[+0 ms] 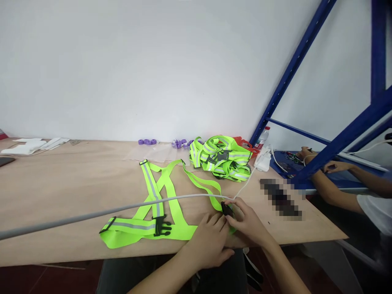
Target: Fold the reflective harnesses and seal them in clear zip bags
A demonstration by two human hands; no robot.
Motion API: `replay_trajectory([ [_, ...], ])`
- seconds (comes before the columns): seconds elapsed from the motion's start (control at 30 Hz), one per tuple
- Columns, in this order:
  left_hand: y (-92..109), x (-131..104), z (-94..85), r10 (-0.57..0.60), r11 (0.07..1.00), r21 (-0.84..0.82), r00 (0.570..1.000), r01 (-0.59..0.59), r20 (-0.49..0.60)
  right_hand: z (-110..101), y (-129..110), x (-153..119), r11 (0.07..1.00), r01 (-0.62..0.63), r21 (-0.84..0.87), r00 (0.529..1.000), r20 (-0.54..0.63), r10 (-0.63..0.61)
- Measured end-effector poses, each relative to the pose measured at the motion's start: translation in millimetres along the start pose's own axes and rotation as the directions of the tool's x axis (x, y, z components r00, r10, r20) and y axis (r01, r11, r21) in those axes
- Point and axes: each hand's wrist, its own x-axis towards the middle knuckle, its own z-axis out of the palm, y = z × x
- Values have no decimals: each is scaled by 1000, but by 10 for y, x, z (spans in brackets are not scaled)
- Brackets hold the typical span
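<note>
A lime-yellow reflective vest [165, 179] made of straps with grey stripes is spread on the table. Its open black clip [161, 226] lies to the left of my hands. My left hand [211, 241] bends its fingers over the right end of the vest at the table's front edge, its thumb held apart below. Between thumb and fingers, my right hand [247, 220] grips a black buckle [227, 209] on the strap. The left fingertips come up close to that buckle, and the hands partly cover the strap there.
A pile of similar vests [222, 157] sits behind, near purple pieces [147, 142] and a bottle [262, 138]. A grey cable [122, 207] crosses the foreground to a white power strip [263, 158]. Blue rack posts [294, 73] stand right, with another person's arms [332, 192] beyond.
</note>
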Motion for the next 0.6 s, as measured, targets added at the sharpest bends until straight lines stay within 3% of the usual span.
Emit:
replay_trajectory([
  [0.17, 124, -144, -18, 12, 1000, 11, 999, -13, 52, 41, -194, 121, 980, 128, -152, 991, 54, -121],
  [0.27, 178, -178, 61, 51, 998, 43, 998, -52, 36, 93, -382, 210, 945, 252, -209, 962, 156, -222],
  [0.4, 186, -214, 116, 70, 991, 115, 998, -70, 5, 191, -598, 285, 920, 311, -237, 927, 289, -239],
  [0.5, 154, -395, -136, 185, 978, 89, 982, -186, 27, 245, -670, 301, 900, 345, -268, 908, 340, -247],
  [0.57, 66, -564, -470, 275, 960, -63, 960, -272, 57, 271, -698, 300, 869, 377, -322, 893, 375, -249],
  [0.6, -13, -630, -657, 224, 965, -152, 973, -214, 51, 285, -713, 297, 849, 395, -350, 885, 393, -250],
])
